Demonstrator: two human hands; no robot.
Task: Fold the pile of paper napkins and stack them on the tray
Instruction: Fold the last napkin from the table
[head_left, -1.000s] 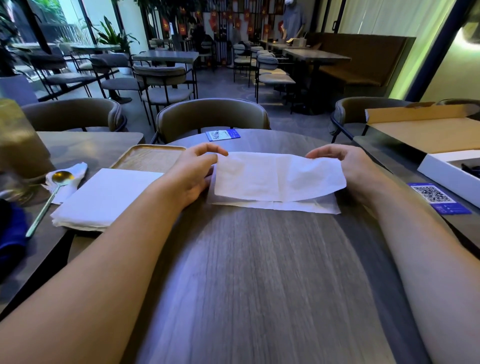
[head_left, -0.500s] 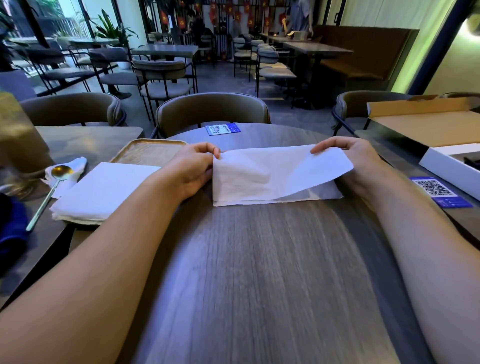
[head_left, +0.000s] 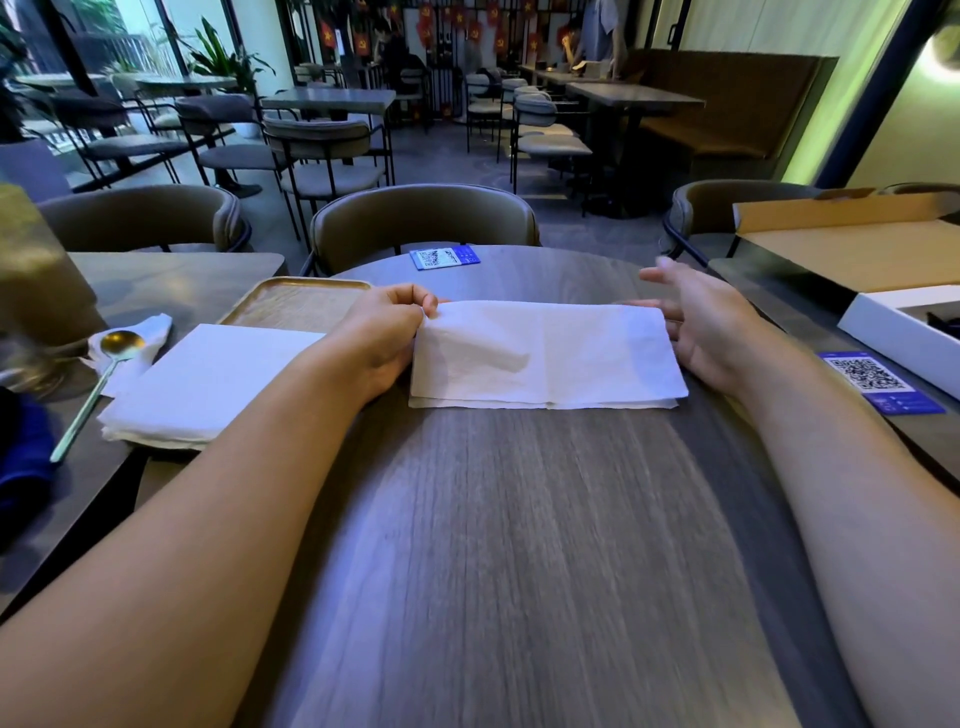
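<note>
A white paper napkin (head_left: 545, 353), folded into a long rectangle, lies flat on the round wooden table (head_left: 519, 545). My left hand (head_left: 387, 332) pinches its far left corner. Just off the napkin's right end, my right hand (head_left: 701, 322) has its fingers spread and holds nothing. A pile of flat white napkins (head_left: 208, 379) sits to the left. Behind that pile lies the wooden tray (head_left: 296, 306), with nothing on the part I can see.
A gold spoon (head_left: 104, 374) rests on a crumpled napkin at the far left beside a glass. Blue QR cards lie at the table's far edge (head_left: 444, 257) and on the right (head_left: 878, 382). An open cardboard box (head_left: 857, 254) and a white box (head_left: 904, 332) stand right.
Both hands brought the napkin's lifted far half down onto the near half. My right hand then let go and opened beside it; my left still pinches the corner.
</note>
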